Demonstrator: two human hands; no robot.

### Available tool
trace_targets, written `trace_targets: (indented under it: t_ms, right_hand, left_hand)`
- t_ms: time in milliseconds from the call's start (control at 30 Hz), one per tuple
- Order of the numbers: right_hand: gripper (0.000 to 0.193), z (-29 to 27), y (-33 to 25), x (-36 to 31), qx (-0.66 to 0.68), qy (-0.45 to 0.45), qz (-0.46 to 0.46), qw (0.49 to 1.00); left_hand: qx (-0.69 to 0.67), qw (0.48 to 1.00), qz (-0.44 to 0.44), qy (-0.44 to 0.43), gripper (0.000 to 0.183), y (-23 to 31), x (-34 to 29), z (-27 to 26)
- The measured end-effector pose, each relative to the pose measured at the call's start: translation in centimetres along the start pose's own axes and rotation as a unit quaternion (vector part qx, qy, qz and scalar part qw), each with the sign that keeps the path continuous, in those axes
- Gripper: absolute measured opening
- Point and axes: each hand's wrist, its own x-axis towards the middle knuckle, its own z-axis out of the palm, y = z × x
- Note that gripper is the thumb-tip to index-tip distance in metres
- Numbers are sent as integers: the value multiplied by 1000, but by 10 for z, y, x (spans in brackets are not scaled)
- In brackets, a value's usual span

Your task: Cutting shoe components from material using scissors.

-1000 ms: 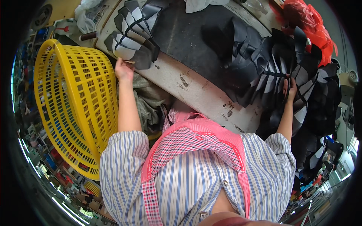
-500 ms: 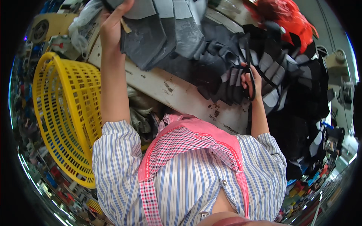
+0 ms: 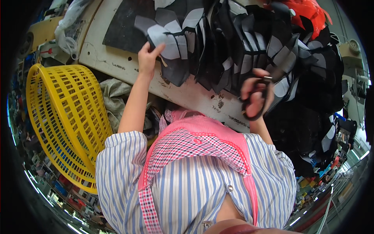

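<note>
My left hand (image 3: 149, 60) pinches the near left edge of a chain of black and grey cut pieces (image 3: 170, 48) over the table. The pieces look like flat fabric or foam panels with pale grey patches, and several overlap. My right hand (image 3: 256, 91), smeared by motion, grips scissors (image 3: 253, 113) by their black handle loops. Their blades are blurred and point up to the right, in front of the pile of black pieces (image 3: 280, 58). Between my hands stand more black and grey pieces (image 3: 245, 43) in a folded row.
The pale, stained table (image 3: 113, 64) runs across in front of me, with a dark flat sheet (image 3: 124, 29) at its far left. A yellow plastic basket (image 3: 87, 85) stands tilted at my left. A red plastic bag (image 3: 307, 15) lies at the far right, and a clear bag (image 3: 68, 33) hangs far left.
My left hand has come down nearer, and the raised panels have dropped toward the table. The scissors in my right hand have swung from upright to tilted right, and that hand has moved slightly nearer.
</note>
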Motion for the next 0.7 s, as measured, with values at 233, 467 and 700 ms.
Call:
trace_targets:
  t_ms: [233, 467, 700]
  right_hand:
    - [43, 101, 7, 25, 175, -362, 256, 879]
    - [54, -17, 110, 102, 285, -59, 334, 896]
    - [62, 38, 19, 36, -81, -168, 31, 982]
  left_hand:
    - [7, 997, 36, -63, 25, 47, 9, -10]
    - [-278, 959, -7, -55, 25, 13, 9, -47]
    - [-257, 963, -75, -27, 23, -9, 32, -41]
